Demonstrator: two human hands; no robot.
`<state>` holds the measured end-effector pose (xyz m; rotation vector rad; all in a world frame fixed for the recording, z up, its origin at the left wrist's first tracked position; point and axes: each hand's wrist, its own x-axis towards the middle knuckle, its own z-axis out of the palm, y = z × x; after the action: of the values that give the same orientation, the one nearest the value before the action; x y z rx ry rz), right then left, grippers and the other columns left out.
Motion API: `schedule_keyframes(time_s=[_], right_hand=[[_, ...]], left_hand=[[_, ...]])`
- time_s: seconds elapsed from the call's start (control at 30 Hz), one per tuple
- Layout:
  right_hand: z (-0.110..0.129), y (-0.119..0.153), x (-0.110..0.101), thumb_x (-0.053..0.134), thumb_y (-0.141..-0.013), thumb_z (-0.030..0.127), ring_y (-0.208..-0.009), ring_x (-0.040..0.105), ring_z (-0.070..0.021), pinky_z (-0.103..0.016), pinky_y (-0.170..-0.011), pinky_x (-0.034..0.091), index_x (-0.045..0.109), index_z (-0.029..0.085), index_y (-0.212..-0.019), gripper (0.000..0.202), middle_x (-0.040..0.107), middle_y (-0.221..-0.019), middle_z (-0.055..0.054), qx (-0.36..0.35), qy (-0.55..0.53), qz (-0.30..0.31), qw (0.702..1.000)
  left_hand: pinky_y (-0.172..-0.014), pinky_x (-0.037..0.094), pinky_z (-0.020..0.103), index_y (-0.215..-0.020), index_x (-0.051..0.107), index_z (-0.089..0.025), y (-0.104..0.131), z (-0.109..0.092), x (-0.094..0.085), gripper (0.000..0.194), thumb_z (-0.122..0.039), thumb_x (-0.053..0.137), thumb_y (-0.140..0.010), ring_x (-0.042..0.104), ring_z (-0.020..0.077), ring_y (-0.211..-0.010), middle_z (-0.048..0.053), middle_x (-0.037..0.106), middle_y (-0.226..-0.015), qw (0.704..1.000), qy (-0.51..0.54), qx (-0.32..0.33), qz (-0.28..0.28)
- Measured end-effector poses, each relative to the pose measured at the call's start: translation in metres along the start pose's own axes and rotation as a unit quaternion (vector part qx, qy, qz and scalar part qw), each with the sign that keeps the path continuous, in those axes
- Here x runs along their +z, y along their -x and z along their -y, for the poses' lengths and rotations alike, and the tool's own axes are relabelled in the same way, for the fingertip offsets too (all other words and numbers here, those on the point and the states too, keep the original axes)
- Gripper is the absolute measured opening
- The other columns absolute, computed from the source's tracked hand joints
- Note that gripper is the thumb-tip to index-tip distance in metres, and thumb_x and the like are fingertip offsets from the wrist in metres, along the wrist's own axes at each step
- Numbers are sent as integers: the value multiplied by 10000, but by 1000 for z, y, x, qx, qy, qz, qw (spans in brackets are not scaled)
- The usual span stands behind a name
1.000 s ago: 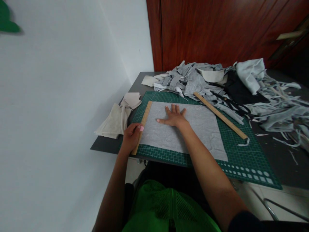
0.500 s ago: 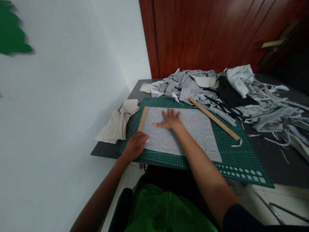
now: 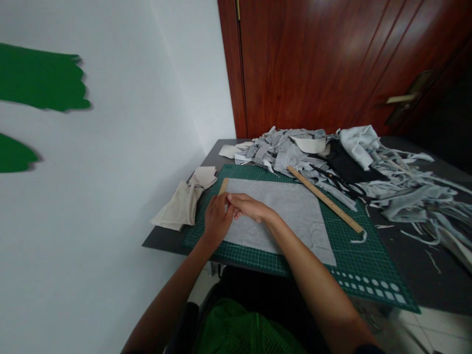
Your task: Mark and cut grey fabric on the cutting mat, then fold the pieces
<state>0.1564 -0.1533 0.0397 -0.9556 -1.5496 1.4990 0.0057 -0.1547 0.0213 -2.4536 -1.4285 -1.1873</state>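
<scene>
A grey rectangle of fabric lies on the green cutting mat. Along its left edge a short wooden ruler shows only at its top end; the rest is hidden under my left hand. My left hand is closed, fingers curled over the fabric's left edge. Touching it at the fingertips is my right hand, bent at the wrist with its fingers drawn together above the fabric. What lies between the fingers of both hands is too small or hidden to make out.
A longer wooden ruler lies slanted right of the fabric. Black scissors rest by a heap of grey scraps at the back. Folded cream cloth sits at the left, near the white wall. More strips cover the right.
My right hand has left its flat, spread pose on the fabric and moved left to meet my left hand, its fingers closing. My left hand has slid up along the ruler. The view has tilted up slightly.
</scene>
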Motion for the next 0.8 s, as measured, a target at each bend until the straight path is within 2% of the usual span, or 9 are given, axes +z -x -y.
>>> schedule_keyframes(time_s=[0.07, 0.13, 0.2, 0.3, 0.4, 0.47, 0.57, 0.67, 0.8], right_hand=[[-2, 4, -9, 537, -868, 549, -588, 513, -156, -272, -554, 456, 624, 232, -888, 329, 554, -658, 13, 3, 10, -45, 999], [-3, 10, -28, 554, -836, 494, -560, 450, -141, -250, -522, 398, 602, 224, -860, 275, 481, -633, 38, 9, 33, -94, 995], [-5, 21, -54, 594, -796, 471, -594, 450, -138, -243, -542, 386, 600, 211, -820, 261, 481, -657, 39, 13, 71, -142, 987], [-12, 46, -100, 673, -747, 442, -717, 525, -164, -268, -658, 432, 644, 188, -807, 262, 579, -753, 6, 31, 143, -193, 970], [-25, 75, -141, 728, -744, 464, -885, 619, -242, -342, -800, 470, 706, 173, -1043, 417, 681, -929, -71, 111, 386, -227, 887], [-33, 91, -158, 765, -731, 518, -1041, 629, -309, -394, -899, 464, 669, 162, -1225, 616, 685, -1101, -142, 167, 477, -248, 826], [-40, 103, -170, 758, -739, 606, -1204, 587, -356, -438, -996, 439, 586, 208, -1388, 780, 602, -1324, -192, 213, 520, -257, 786], [-40, 104, -170, 735, -771, 626, -1304, 523, -381, -492, -1060, 399, 517, 280, -1466, 806, 517, -1442, -184, 233, 520, -260, 779], [-37, 102, -169, 717, -788, 643, -1348, 472, -409, -565, -1088, 359, 497, 304, -1485, 805, 474, -1489, -175, 242, 519, -257, 778]], left_hand=[[-991, 489, 472, -1376, 465, -150, 4, -9, 3, 521, -348, 622, -920, 596, 318, -1144, 152, 649, -1183, 1000, -2, 8, -26], [-1073, 444, 523, -1480, 337, -131, 19, -20, 5, 760, -450, 682, -883, 513, 361, -1299, 210, 563, -1348, 999, 0, 34, -21], [-1113, 418, 536, -1513, 308, -162, 41, -32, 5, 805, -496, 679, -882, 452, 366, -1386, 213, 510, -1436, 996, 5, 75, 39], [-1172, 350, 557, -1481, 423, -194, 80, -50, 1, 779, -623, 639, -868, 367, 380, -1458, 187, 490, -1496, 970, -1, 182, 160], [-1194, 295, 589, -1473, 452, -108, 110, -61, 1, 1001, -820, 568, -779, 306, 423, -1482, 233, 424, -1548, 961, -16, 201, 187], [-1191, 294, 589, -1464, 471, -106, 122, -64, 4, 998, -832, 544, -783, 351, 422, -1462, 232, 462, -1524, 961, -28, 201, 187], [-1188, 301, 587, -1456, 498, -154, 129, -64, 10, 842, -726, 586, -845, 417, 397, -1431, 199, 521, -1488, 962, -45, 188, 191], [-1183, 308, 601, -1460, 499, -163, 127, -65, 11, 796, -662, 628, -855, 424, 401, -1426, 194, 524, -1488, 963, -47, 180, 195], [-1185, 306, 614, -1462, 499, -167, 122, -67, 9, 797, -641, 660, -841, 428, 409, -1421, 189, 528, -1486, 962, -40, 177, 204]])
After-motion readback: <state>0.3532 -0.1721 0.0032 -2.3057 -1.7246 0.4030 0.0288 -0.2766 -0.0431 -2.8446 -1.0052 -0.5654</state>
